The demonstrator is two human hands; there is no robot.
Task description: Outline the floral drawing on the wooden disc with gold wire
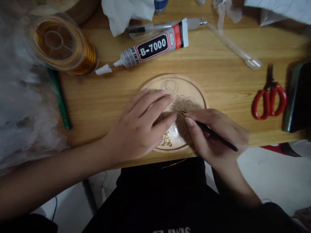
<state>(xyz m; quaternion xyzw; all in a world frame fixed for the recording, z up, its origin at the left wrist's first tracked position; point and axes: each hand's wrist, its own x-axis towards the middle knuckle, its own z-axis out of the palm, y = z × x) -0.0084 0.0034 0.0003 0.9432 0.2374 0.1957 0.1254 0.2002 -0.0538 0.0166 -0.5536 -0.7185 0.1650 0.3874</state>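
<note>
A round wooden board [156,83] with black line drawings of flowers lies at the table's near edge. My left hand [142,124] rests over its left part, fingers spread, the thumb reaching toward the tool's tip. Between the thumb and fingers of my right hand [213,133] are slim black tweezers [219,137], their tip touching or just above the drawn flower in the board's middle. Bent gold wire [167,140] forms a small pattern at the board's lower left. A loose gold wire [178,163] hangs past the near edge below my right hand.
Beyond the board lies a B-7000 glue tube [154,45] with a white cap. A gold wire spool [64,45], a green pen [59,98] and crumpled clear plastic [25,115] are at left. Red-handled pliers [269,100] and a dark phone-like object [302,98] are at right.
</note>
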